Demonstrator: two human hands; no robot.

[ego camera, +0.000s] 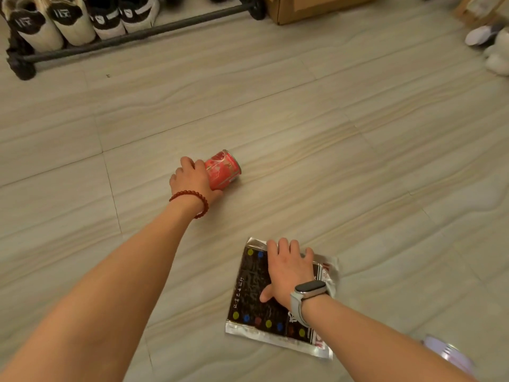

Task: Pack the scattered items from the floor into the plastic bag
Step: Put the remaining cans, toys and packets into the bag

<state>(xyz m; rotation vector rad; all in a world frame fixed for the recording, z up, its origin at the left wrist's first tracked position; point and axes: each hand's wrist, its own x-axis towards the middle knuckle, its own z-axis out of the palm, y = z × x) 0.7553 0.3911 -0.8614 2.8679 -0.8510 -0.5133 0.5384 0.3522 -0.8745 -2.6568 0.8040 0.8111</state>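
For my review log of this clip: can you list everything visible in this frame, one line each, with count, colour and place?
can: 1, red, lying on its side on the floor, centre.
foil packet: 1, black with coloured dots and silver edges, flat on the floor, lower centre.
shoe rack: 1, black, top left.
shoes: at least four, cream and black-white, on the rack.
cardboard box: 1, brown, top centre.
lilac round object: 1, bottom right, blurred.
floor: pale wood-grain tiles.
left hand: red bead bracelet, curled round the can.
right hand: watch on its wrist, pressing flat on the packet.
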